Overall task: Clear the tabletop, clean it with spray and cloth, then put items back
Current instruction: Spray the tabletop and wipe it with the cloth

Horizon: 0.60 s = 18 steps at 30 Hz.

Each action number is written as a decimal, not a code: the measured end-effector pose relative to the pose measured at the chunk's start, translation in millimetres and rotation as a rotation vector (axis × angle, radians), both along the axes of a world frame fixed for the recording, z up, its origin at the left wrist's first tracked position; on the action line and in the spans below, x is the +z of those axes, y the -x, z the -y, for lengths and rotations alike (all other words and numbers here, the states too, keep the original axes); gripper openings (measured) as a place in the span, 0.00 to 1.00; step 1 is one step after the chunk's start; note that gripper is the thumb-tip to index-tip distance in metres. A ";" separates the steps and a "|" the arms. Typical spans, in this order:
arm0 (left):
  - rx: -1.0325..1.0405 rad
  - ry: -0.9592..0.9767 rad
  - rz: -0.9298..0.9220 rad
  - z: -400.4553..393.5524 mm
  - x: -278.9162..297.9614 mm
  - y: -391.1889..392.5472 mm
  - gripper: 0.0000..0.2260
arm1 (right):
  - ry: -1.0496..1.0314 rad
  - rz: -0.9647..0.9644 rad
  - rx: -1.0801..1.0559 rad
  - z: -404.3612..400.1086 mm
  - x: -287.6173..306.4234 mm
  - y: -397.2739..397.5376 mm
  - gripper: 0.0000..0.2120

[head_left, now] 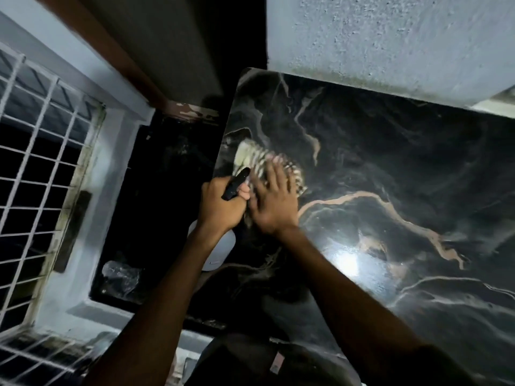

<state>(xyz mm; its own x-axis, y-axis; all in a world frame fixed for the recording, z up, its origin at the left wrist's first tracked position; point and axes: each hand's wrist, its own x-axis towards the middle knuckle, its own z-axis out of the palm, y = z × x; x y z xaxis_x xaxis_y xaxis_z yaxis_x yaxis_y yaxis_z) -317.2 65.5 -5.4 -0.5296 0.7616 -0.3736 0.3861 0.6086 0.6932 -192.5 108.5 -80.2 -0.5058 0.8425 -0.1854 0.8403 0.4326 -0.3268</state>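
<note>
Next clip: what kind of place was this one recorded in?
Probably a room in a home, dimly lit. A black marble-patterned tabletop stands against a rough white plastered wall, beside a window with a white metal grille. It looks dark outside.

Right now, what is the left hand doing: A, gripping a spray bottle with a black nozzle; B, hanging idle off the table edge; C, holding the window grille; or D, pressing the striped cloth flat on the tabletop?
A: the left hand curls round the spray bottle, black nozzle on top, while the right hand presses the cloth on the tabletop.
</note>
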 end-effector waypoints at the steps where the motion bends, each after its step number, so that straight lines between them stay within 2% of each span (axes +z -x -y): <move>1: -0.014 -0.010 -0.030 0.3 0.8 -0.9 0.08 | 0.000 -0.031 0.122 27.6 -4.3 -5.2 0.28; 3: -0.072 -0.034 -0.088 1.1 2.8 -16.3 0.09 | 0.007 -0.052 0.246 67.5 -8.6 -46.6 0.27; 5: -0.095 -0.022 -0.079 2.9 1.9 -31.2 0.07 | -0.005 -0.033 0.243 77.5 -13.9 -98.0 0.28; 7: -0.099 0.018 -0.019 4.0 -0.7 -51.6 0.07 | -0.008 0.011 0.062 68.2 -13.8 -158.4 0.29; 11: -0.123 0.046 0.069 2.7 4.2 -91.7 0.08 | 0.012 0.156 -0.453 12.5 -0.9 -257.8 0.31; 15: -0.191 0.013 0.080 -3.2 12.5 -131.4 0.10 | 0.056 0.130 -0.633 -7.5 1.2 -251.2 0.33; 18: -0.234 0.020 0.085 -7.4 13.5 -162.1 0.09 | 0.038 0.083 -0.483 35.2 -6.0 -235.7 0.32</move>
<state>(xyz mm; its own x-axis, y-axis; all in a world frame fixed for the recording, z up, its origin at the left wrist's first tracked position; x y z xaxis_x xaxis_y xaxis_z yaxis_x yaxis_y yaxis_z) -155.2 72.8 8.0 -0.3060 0.8520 -0.4249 0.4592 0.5230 0.7180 43.2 73.3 -86.2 -0.0411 0.9690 -0.2435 0.9659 -0.0238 -0.2578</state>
